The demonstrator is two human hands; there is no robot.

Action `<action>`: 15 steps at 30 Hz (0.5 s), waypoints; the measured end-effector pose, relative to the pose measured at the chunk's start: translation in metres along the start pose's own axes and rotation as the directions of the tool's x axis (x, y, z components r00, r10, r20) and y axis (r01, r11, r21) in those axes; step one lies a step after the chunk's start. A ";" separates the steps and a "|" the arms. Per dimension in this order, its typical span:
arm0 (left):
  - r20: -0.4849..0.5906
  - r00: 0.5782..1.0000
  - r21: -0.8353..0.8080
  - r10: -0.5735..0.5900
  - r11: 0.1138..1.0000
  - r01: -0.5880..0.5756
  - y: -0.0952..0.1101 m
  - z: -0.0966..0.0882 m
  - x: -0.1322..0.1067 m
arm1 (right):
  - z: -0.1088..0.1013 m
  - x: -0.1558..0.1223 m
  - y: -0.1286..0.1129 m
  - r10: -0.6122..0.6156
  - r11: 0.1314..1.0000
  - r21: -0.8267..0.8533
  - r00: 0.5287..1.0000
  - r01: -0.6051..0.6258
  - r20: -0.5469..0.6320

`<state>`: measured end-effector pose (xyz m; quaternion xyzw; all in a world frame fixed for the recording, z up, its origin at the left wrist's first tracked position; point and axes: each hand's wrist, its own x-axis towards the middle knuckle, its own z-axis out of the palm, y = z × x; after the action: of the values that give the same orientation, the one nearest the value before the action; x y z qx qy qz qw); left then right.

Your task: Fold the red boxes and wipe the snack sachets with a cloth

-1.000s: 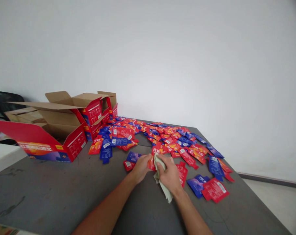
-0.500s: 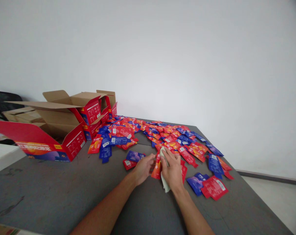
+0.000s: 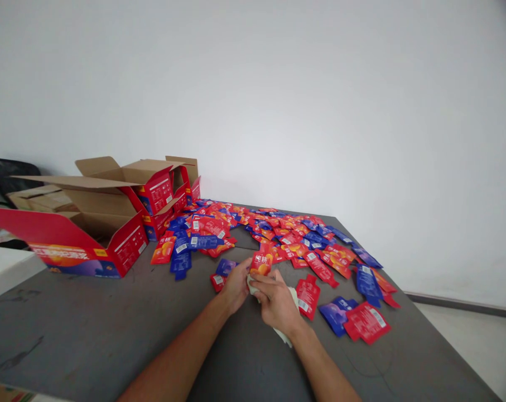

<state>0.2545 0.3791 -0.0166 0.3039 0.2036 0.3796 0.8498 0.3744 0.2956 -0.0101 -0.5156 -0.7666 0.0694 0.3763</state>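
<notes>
Between my hands is a red pouch with orange fruit printed on it, its narrow end pointing away from me. My left hand grips the pouch by its left side. A pale cloth is bunched in my right hand, which is closed and presses it against the lower part of the pouch. Beside my right hand a red pouch lies on the table, barcode up. A purple pouch and a red one lie just left of my left hand, partly hidden by it.
Many red and blue pouches are heaped along the back of the grey table. Open red cartons stand at the left. A blue pouch and a red pouch lie at the right. A white wall rises behind.
Both hands have shifted slightly with the pouch and cloth. The pouch now faces me, and the cloth has moved from its upper part to its lower part. The red pouch on the right is uncovered.
</notes>
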 end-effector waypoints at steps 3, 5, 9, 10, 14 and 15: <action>0.021 0.992 0.064 0.124 0.990 -0.126 0.000 0.001 0.000 | -0.005 0.000 0.011 0.139 0.990 0.053 0.971 -0.131 -0.193; 0.001 0.984 0.107 0.177 0.978 -0.176 0.000 -0.001 0.001 | -0.009 -0.001 0.020 0.250 0.968 0.093 0.904 -0.232 -0.347; -0.095 0.964 0.181 0.247 0.957 -0.227 -0.001 -0.011 0.005 | -0.011 -0.002 0.030 0.374 0.927 0.199 0.813 -0.317 -0.446; -0.114 0.959 0.186 0.260 0.954 -0.236 -0.002 -0.012 0.005 | -0.010 -0.002 0.029 0.368 0.929 0.213 0.826 -0.304 -0.426; -0.089 0.967 0.181 0.238 0.959 -0.219 -0.005 -0.012 0.005 | -0.001 -0.001 0.019 0.255 0.963 0.179 0.902 -0.204 -0.349; -0.081 0.969 0.182 0.234 0.959 -0.217 -0.006 -0.010 0.004 | 0.001 -0.001 0.016 0.234 0.969 0.161 0.910 -0.189 -0.342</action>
<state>0.2546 0.3828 -0.0289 0.3775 0.2426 0.4701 0.7600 0.3854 0.3025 -0.0189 -0.5752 -0.6188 0.0620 0.5314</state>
